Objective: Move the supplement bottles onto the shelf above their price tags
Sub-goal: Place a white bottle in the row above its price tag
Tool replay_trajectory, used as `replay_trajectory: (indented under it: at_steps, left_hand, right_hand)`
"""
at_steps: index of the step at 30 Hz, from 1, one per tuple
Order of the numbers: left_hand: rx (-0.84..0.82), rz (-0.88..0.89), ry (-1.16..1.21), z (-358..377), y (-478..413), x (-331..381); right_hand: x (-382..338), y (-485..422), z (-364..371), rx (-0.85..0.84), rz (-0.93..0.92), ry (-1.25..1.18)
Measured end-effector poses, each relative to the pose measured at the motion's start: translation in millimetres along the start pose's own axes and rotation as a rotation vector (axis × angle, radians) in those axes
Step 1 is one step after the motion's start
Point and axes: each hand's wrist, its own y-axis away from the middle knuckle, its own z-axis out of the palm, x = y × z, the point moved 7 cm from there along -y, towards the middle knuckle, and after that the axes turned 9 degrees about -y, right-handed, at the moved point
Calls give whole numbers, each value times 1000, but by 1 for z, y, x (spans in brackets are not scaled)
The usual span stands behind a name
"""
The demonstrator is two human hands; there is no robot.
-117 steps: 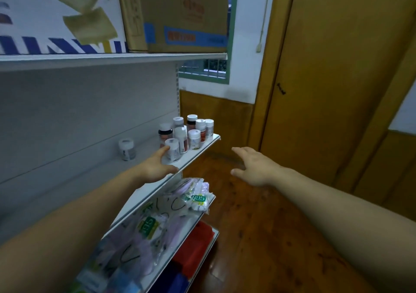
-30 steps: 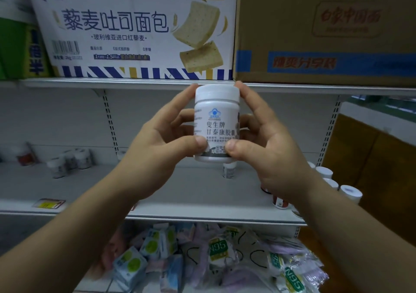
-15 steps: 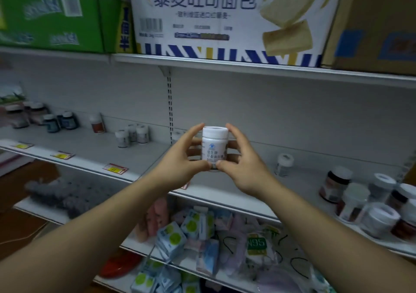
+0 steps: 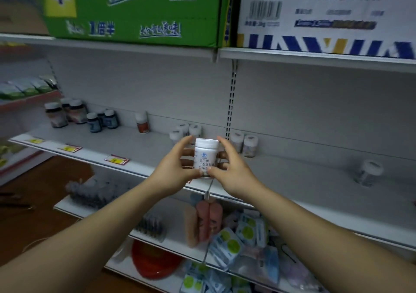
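I hold a white supplement bottle upright in front of the grey shelf, label toward me. My left hand grips its left side and my right hand pinches its right side. Behind it stand small white bottles and two more by the back wall. Further left are a red-labelled bottle, dark blue bottles and larger brown jars. Yellow and red price tags sit on the shelf's front lip. One lone white bottle stands at the right.
Above, a shelf carries a green carton and a white bread carton. The shelf below holds packets of masks, pink items and a grey brush. A red dish lies lower down. Wooden floor shows at the left.
My view has swung left along the shelf. Both hands still carry the white bottle, now lower and further from my face, in front of the shelf's middle section.
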Motion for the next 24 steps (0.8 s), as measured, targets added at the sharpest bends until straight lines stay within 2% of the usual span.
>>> replay_trajectory:
  at_steps: [5, 9, 18, 24]
  left_hand:
    - [-12, -23, -23, -24, -28, -40]
    - [-31, -67, -142, -29, -60, -75]
    - [-188, -303, -116, -33, -140, -156]
    - [-377, -282, -105, -28, -174, -186]
  right_hand:
    - [14, -43, 27, 11, 12, 44]
    - [36, -82, 36, 43, 4, 208]
    - [109, -166, 58, 45, -9, 316]
    - [136, -189, 65, 169, -9, 321]
